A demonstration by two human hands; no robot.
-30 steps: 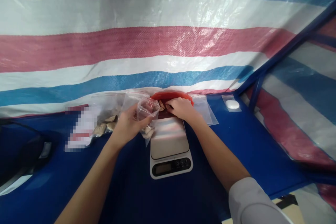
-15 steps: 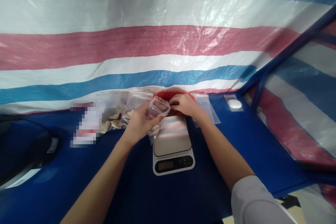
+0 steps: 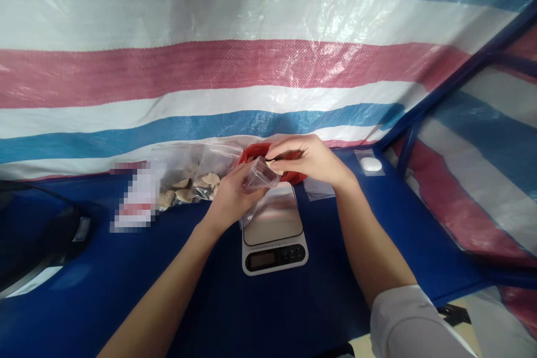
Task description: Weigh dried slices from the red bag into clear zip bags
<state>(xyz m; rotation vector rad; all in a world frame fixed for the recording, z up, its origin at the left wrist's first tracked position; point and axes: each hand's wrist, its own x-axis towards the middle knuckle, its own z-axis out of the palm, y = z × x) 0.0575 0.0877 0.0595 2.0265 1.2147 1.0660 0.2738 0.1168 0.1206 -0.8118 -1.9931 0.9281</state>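
My left hand (image 3: 235,193) is closed around a clear plastic bag (image 3: 260,174), holding its mouth spread wide above the back of a kitchen scale (image 3: 272,218). At the mouth of that bag, my right hand (image 3: 308,161) pinches a small pale piece (image 3: 277,166) between thumb and fingers; it looks like the dried slices in the other bags, though its kind is unclear. Behind both hands stands a red bag (image 3: 251,151), partly covered by them. The scale's display (image 3: 262,259) appears dark.
Left of the scale lie filled clear bags (image 3: 182,187) of pale brown slices, beside a blurred white packet (image 3: 140,196). Flat clear bags (image 3: 319,189) are to the right, then a white oval object (image 3: 371,164). A striped sheet (image 3: 210,67) walls the blue table (image 3: 126,274).
My right hand has come up out of the red bag with a pale piece and moved over the clear bag. The clear bag's mouth now tilts to the right.
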